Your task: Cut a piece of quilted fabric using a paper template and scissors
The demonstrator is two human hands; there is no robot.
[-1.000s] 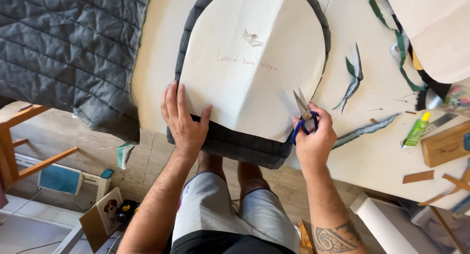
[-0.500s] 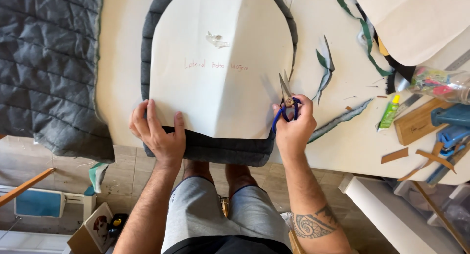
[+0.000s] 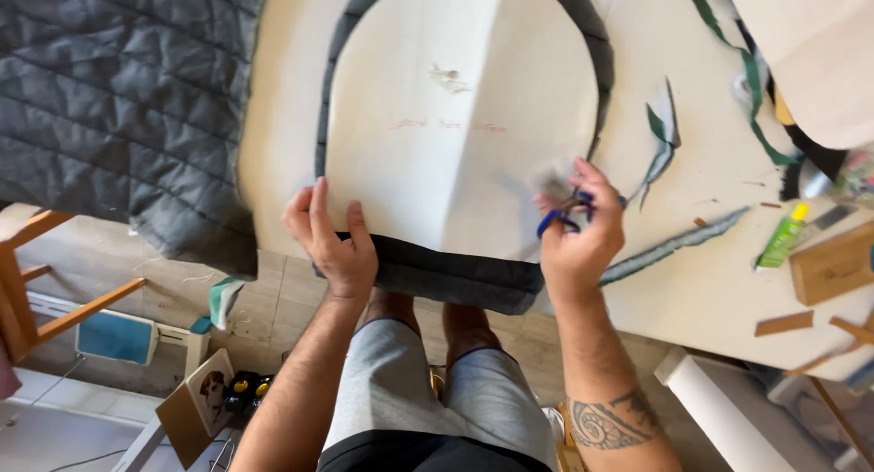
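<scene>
Cream work table fills most of the view. Big grey quilted sheet hangs over its left edge. Centre: arch-shaped paper pattern lies on a dark quilted piece, whose edge shows all around it and overhangs the near table edge. Left hand is flat, fingers spread, pressing the pattern's lower left corner. Right hand is closed around blue-handled scissors at the pattern's lower right edge; blades blurred. Fabric offcuts and a green glue tube lie to the right.
</scene>
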